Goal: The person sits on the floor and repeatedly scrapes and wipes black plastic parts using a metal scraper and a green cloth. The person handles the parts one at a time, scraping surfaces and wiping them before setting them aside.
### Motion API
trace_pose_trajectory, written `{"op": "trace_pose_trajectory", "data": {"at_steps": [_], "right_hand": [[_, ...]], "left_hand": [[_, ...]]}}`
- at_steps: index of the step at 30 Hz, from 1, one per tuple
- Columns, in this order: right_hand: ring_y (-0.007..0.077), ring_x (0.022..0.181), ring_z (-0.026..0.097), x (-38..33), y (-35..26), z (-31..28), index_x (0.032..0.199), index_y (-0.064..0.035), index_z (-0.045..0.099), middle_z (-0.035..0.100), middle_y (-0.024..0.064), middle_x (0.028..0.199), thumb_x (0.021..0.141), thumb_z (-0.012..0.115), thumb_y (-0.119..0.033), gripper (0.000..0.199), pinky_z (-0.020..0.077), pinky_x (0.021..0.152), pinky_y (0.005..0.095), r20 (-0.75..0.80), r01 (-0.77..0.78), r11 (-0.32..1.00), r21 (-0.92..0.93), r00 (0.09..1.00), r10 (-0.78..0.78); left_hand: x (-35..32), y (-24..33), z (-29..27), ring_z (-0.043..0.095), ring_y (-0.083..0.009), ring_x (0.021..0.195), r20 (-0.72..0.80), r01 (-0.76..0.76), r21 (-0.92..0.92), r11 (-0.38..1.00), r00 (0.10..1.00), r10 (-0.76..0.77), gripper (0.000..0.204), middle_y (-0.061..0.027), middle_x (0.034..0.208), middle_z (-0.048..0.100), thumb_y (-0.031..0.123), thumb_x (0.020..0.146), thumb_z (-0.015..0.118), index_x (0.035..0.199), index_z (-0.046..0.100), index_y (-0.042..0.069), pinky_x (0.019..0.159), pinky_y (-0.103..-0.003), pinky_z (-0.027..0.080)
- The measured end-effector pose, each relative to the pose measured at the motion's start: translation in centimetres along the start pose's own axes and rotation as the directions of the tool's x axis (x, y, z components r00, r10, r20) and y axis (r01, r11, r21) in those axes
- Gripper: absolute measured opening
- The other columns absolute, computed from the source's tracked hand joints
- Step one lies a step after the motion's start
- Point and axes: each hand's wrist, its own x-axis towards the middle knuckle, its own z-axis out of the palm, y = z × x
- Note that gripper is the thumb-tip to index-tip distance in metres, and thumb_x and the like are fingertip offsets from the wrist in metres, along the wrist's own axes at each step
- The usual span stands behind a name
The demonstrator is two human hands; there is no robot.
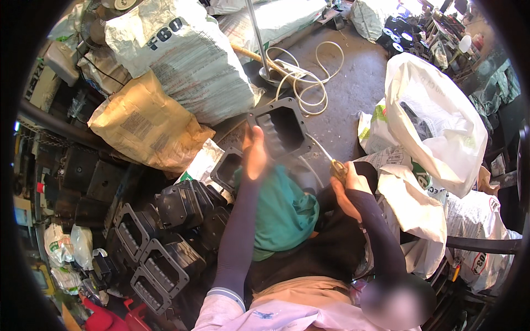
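Left hand [255, 157]: reaching up from the lower edge in a dark sleeve, fingers closing on the lower-left edge of a black housing [281, 129], a rectangular frame with a deep hollow, open face turning toward the camera. The housing is sitting just above picture centre, tilting slightly.

Right hand [346, 187]: wrapping tight around the yellowish handle of a screwdriver [331, 163]; the thin shaft is running toward 10 o'clock and its tip is meeting the housing's lower-right corner.

Green cloth [281, 212]: lying over the person's lap, directly below the housing at 6 o'clock from it.

Stack of housings [165, 243]: several more black frames of the same kind are lying at 8 o'clock from the left hand, open faces showing; one further frame [226, 168] is resting just beside the left wrist at 9 o'clock.

Brown sack [146, 124]: leaning at 10 o'clock from the held housing, against a larger white woven sack [187, 60] at 11 o'clock.

White hose [306, 77]: coiling on the grey floor [359, 83] at 12 o'clock, near a metal pole [258, 38].

White bags [436, 127]: piling at 3 o'clock, near the right hand, one open-mouthed with dark contents that cannot be made out.
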Motion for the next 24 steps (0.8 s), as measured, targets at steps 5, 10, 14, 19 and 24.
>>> {"op": "trace_pose_trajectory", "data": {"at_steps": [5,10,14,19,24], "right_hand": [[0.0510,0.087,0.063,2.5,-0.8,0.3,0.116,-0.0005,0.043,0.066,0.0301,0.089,0.095,0.060,-0.019,0.033,0.0487,0.076,0.0537,-0.067,0.004,1.000,0.011,0.998,-0.003],[0.0480,0.088,0.066,4.7,-3.1,0.1,0.118,-0.0019,0.046,0.067,0.0288,0.092,0.094,0.063,-0.024,0.036,0.0513,0.075,0.0494,-0.104,-0.044,0.994,0.102,0.993,0.055],[0.0485,0.092,0.065,3.9,-5.2,0.6,0.117,-0.0030,0.047,0.067,0.0290,0.092,0.094,0.063,-0.025,0.036,0.0514,0.078,0.0496,0.066,0.088,0.990,0.113,0.993,-0.096],[0.0476,0.087,0.066,2.5,-5.6,-0.2,0.116,-0.0027,0.046,0.068,0.0273,0.090,0.094,0.064,-0.021,0.034,0.0511,0.073,0.0499,0.126,0.105,0.990,0.096,0.985,-0.117],[0.0472,0.078,0.066,2.0,-5.0,-0.4,0.114,0.0003,0.045,0.067,0.0273,0.083,0.093,0.063,-0.016,0.033,0.0512,0.066,0.0521,0.026,0.256,0.966,0.039,0.966,-0.258]], "left_hand": [[0.8,-0.9,-1.0,0.049,-0.0165,0.116,0.013,-0.166,0.225,0.960,0.986,0.167,0.060,-0.0076,0.125,0.055,0.051,0.104,0.045,0.135,0.050,0.000,0.104,-0.032,0.037],[0.8,-2.1,-0.1,0.051,-0.0197,0.122,-0.006,0.103,0.068,0.992,0.995,-0.103,0.065,-0.0115,0.136,0.054,0.042,0.102,0.055,0.151,0.036,0.005,0.107,-0.032,0.038],[-0.6,-0.7,1.2,0.047,-0.0168,0.125,0.216,-0.024,-0.158,0.987,0.975,0.059,0.075,-0.0052,0.135,0.052,0.033,0.098,0.067,0.156,0.029,0.006,0.108,-0.030,0.035],[-1.4,1.3,1.7,0.049,-0.0169,0.125,0.242,0.185,-0.181,0.966,0.960,-0.139,0.074,-0.0074,0.143,0.049,0.013,0.094,0.071,0.156,0.031,0.010,0.105,-0.029,0.040],[-1.2,1.6,2.3,0.050,-0.0165,0.122,0.143,0.039,-0.050,0.998,0.989,-0.031,0.069,-0.0054,0.138,0.052,0.015,0.095,0.069,0.154,0.035,0.008,0.105,-0.030,0.040]]}}
